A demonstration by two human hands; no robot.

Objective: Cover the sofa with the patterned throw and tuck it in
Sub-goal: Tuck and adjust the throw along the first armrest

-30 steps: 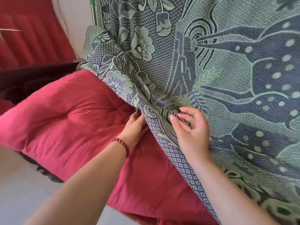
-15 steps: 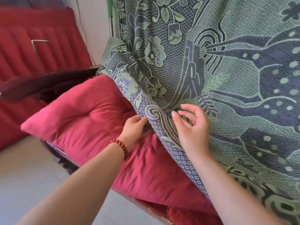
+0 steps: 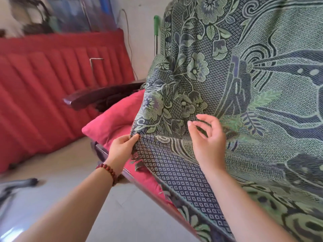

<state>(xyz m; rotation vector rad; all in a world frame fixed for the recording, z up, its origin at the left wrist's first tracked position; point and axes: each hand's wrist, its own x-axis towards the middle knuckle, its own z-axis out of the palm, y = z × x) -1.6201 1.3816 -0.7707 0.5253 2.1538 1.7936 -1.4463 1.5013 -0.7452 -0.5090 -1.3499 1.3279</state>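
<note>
Left hand (image 3: 122,147) grips the throw's side edge; right hand (image 3: 208,140) is loose above the cloth.

Left fingers (image 3: 132,137) and thumb are closed in a pinch on the frayed side edge of the throw (image 3: 244,67), above the sofa's (image 3: 97,98) front edge. There is a red bead bracelet (image 3: 106,170) on that wrist. Right fingers (image 3: 208,118) are slack and half-curled, thumb apart from forefinger, nothing between them; I cannot tell whether the palm touches the cloth. The green-and-blue throw hangs down the sofa back and runs over the seat to the front rail (image 3: 139,180). The left end of the red seat cushion (image 3: 113,119) is bare, beside the dark wooden armrest. A green-handled pole (image 3: 156,32) stands behind the sofa's back corner. A red padded bench (image 3: 52,84) lies across the pale floor (image 3: 70,189).
</note>
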